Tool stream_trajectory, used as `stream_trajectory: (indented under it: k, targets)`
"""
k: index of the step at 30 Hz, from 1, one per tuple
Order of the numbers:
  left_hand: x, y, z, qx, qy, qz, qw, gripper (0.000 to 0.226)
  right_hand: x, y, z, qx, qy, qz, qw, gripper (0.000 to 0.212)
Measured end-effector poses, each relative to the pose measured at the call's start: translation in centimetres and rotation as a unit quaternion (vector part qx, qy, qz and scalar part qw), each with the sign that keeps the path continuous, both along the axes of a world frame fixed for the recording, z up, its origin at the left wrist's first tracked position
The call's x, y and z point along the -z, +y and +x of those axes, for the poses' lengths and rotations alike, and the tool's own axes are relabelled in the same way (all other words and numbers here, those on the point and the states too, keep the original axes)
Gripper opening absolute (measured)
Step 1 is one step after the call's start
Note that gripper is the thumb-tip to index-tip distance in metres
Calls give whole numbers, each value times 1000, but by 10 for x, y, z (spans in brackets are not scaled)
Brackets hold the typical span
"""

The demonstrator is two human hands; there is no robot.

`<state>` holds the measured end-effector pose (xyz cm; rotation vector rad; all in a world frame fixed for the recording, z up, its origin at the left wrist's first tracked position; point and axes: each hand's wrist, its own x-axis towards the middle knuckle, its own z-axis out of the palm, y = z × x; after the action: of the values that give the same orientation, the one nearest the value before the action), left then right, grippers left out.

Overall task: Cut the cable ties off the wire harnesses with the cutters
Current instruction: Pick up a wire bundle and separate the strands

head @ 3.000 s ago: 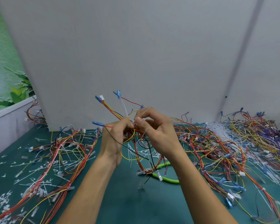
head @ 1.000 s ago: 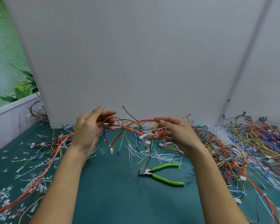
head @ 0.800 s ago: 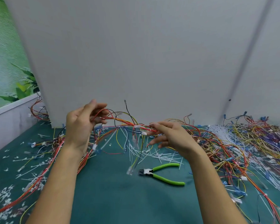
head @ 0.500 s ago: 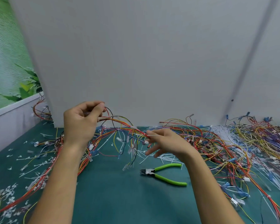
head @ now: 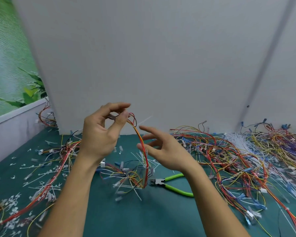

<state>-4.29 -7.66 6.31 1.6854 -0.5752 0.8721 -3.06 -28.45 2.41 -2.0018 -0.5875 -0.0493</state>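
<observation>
One harness pinched in left grip, right grip spread open beside it, one cutters on table.

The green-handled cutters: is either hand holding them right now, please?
No, the green-handled cutters lie untouched on the teal table; the left hand pinches a wire harness and the right hand is open.

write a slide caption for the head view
Left hand pinches a wire harness aloft, right hand open beside it, green-handled cutters lying unused on the teal mat.
</observation>
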Motion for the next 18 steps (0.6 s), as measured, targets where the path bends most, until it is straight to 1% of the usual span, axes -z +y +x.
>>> stream_trajectory:
  k: [2,3,4,7,8,10,13,14,16,18]
  targets:
    - [1,-1,2,-12,-13,24,1000,18,4,7,1,-5,-15,-11,1000,38]
    - [2,-1,2,-18,-18,33,999,19,4,9,0,-2,-26,3,1000,30]
    - [3,-1,3,-25,-20,40,999,19,3,11,0,-1,-33,32,999,26]
    - [3,0,2,-36,-24,49,998,19,-3,11,-5,-23,5,147,989,25]
    - [4,-1,2,-41,-27,52,997,20,-5,10,-6,-35,15,171,984,24]
    - [4,-3,2,-45,-29,54,997,21,-6,8,-6,-47,20,193,980,21]
    - [4,-8,1,-61,-35,47,996,16,-7,8,-5,-41,31,243,969,9]
    - [3,-10,1,-78,-39,34,996,16,-8,7,-5,-37,35,263,964,9]
    - [1,-13,0,-114,-36,-28,992,19,-9,5,-4,-31,34,297,954,11]
    - [0,-15,-1,-125,-3,-93,988,18,-10,2,-3,-23,31,318,947,12]
